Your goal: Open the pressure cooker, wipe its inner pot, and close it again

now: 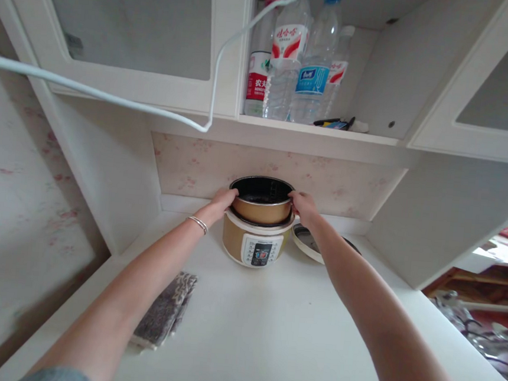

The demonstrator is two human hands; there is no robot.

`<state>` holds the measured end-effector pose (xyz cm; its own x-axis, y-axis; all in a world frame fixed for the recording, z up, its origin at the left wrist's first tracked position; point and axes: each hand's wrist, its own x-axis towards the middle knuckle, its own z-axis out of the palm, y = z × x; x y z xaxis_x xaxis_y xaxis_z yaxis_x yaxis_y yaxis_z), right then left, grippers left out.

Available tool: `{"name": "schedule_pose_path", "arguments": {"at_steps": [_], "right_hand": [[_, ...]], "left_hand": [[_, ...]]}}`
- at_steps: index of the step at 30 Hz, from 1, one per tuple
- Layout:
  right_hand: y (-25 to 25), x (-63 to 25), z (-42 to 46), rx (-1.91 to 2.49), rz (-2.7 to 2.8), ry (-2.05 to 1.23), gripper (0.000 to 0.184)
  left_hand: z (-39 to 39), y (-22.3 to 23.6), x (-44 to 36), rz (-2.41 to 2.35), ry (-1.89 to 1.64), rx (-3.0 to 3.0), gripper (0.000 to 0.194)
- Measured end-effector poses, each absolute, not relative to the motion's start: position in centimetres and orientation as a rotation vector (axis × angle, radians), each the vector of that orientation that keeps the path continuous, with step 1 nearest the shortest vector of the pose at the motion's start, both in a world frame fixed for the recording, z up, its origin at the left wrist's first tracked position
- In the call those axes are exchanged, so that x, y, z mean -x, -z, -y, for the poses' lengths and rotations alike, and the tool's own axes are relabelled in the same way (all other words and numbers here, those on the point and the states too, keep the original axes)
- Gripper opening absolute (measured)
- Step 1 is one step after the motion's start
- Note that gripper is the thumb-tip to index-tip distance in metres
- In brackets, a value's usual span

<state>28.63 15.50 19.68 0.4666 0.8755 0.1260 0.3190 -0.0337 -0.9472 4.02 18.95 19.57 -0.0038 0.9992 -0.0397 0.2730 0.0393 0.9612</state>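
Observation:
A gold inner pot (261,212) with a black inside sits partly raised out of the rice cooker (234,236), its rim well above the cooker's white edge. My left hand (224,200) grips the pot's rim on the left, fingers closed. On the opposite side, my right hand (302,208) pinches the rim too. The cooker's control panel faces me. Behind my right forearm lies a round lid (306,249), partly hidden. A folded grey patterned cloth (164,313) rests on the white counter, beside my left forearm.
Overhead, an open cabinet shelf (321,129) holds several plastic bottles (286,69) and small items. A white cable or rod (132,104) crosses the upper left. White side panels (100,171) flank the counter (259,333), with a flowered wall behind.

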Motion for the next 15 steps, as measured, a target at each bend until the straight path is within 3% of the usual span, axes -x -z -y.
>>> {"name": "schedule_pose_path", "arguments": {"at_steps": [8, 15], "right_hand": [[-24.8, -25.7, -15.0, 1.16, 0.99, -0.695, 0.015], [-26.8, -19.1, -12.2, 0.878, 1.106, -0.812, 0.025]], "left_hand": [[-17.0, -24.8, -1.8, -1.211, -1.242, -1.265, 0.02], [-11.2, -26.2, 5.2, -1.196, -1.175, -1.214, 0.031]]}}
